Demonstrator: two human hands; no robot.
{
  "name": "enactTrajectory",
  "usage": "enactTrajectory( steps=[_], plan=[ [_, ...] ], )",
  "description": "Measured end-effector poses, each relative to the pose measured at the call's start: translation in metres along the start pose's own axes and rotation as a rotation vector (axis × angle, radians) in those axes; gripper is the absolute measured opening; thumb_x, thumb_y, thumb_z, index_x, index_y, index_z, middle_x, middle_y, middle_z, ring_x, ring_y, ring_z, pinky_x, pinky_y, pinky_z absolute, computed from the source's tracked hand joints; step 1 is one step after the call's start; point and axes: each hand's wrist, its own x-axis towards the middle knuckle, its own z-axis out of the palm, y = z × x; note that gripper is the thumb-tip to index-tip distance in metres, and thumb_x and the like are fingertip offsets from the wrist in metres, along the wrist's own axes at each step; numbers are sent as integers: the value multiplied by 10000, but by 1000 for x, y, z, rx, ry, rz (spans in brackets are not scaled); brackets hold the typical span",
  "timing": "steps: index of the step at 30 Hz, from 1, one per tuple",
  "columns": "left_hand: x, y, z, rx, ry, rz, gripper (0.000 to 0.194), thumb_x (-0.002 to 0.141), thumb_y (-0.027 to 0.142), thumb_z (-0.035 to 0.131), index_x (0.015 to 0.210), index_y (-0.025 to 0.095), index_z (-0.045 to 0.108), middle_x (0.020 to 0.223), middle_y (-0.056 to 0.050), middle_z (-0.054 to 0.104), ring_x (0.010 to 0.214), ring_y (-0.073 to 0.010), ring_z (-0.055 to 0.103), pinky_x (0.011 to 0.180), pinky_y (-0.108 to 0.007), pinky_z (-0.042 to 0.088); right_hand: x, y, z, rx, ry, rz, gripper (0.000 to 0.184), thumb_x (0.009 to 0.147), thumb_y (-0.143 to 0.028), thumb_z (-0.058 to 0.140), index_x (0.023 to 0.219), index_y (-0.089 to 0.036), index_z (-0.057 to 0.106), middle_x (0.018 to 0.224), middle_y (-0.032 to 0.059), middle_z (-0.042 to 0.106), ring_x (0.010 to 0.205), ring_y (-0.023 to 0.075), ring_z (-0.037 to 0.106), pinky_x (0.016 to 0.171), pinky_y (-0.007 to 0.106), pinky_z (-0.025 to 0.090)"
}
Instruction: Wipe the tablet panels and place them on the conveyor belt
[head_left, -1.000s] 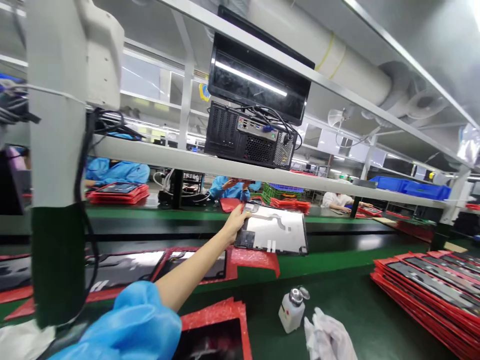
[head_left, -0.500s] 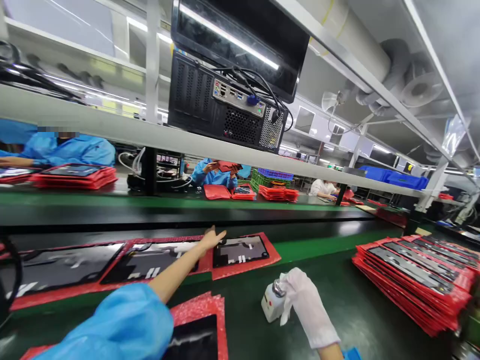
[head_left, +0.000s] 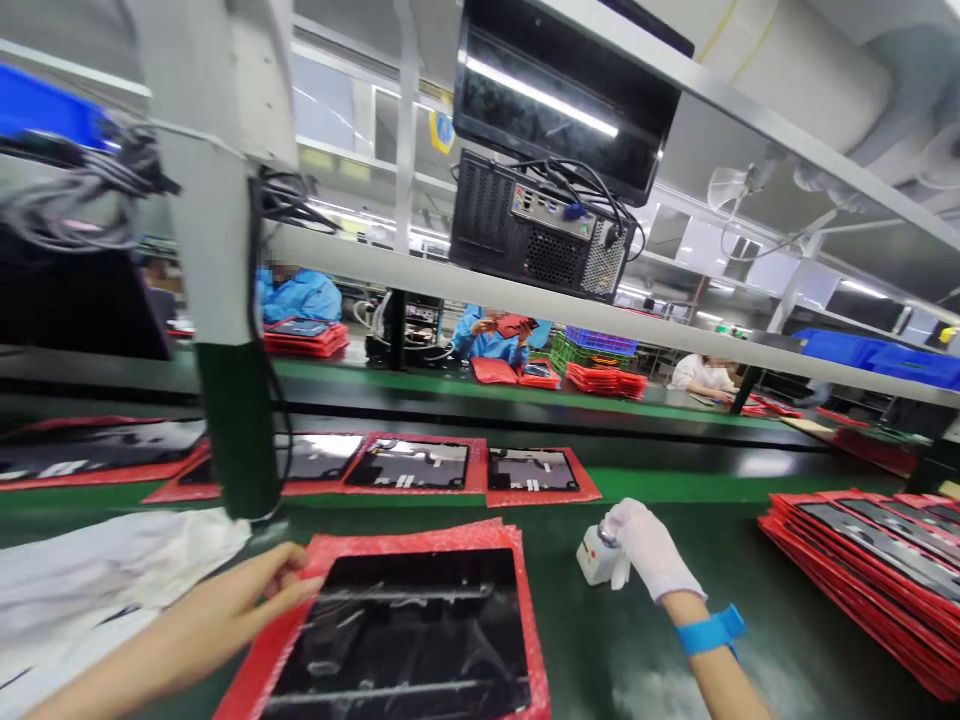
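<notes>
My bare left hand rests with fingers stretched out on the left edge of a red bubble-wrap sheet that carries a black panel in front of me. My right hand, in a white glove with a blue wrist band, presses down on the top of a small white dispenser bottle standing on the green bench. A panel on red wrap lies on the conveyor beyond, last in a row of similar ones.
A tall stack of panels in red wrap sits at the right. A white post with a green base stands at the left front, white cloth beside it. A monitor and computer sit on the overhead shelf. People in blue work across the conveyor.
My left hand let go of the panel on the conveyor and drew back to the red wrap in front of me. My right hand came onto the dispenser bottle and stays there.
</notes>
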Motion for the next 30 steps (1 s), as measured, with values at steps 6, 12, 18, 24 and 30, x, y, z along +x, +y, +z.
enactTrajectory(
  steps=[6,12,18,24,30],
  plan=[
    [-15,-30,15,-9,20,2,560,536,733,595,834,260,617,569,41,585,563,-224,552,599,-322,443,1,-4,-3,241,15,5,96,585,-163,555,528,-204,489,561,-19,525,576,149,467,582,280,283],
    [2,-24,23,116,-112,-37,503,540,779,514,533,280,454,459,38,475,551,-219,500,608,-319,391,-10,-35,-13,645,4,21,275,671,-425,659,752,-162,642,792,46,651,683,163,535,602,278,382],
    [5,-21,28,-50,-25,24,422,525,675,537,431,285,406,449,10,492,556,-226,480,614,-323,352,-20,-89,7,1078,-172,-17,331,588,-424,756,726,-163,606,715,6,591,567,115,489,522,263,386],
    [-13,-7,39,-259,145,-13,367,629,618,534,573,286,390,487,69,440,534,-191,472,621,-317,357,-18,-134,48,1343,-370,-98,378,576,-426,828,696,-165,583,670,-14,556,531,101,469,502,262,393],
    [-18,-7,59,-557,122,-40,496,538,503,651,896,260,409,772,15,646,746,-227,660,763,-383,498,-59,-189,86,1311,-250,-138,159,767,-319,653,788,-211,538,623,-42,574,519,125,528,534,269,412]
  ],
)
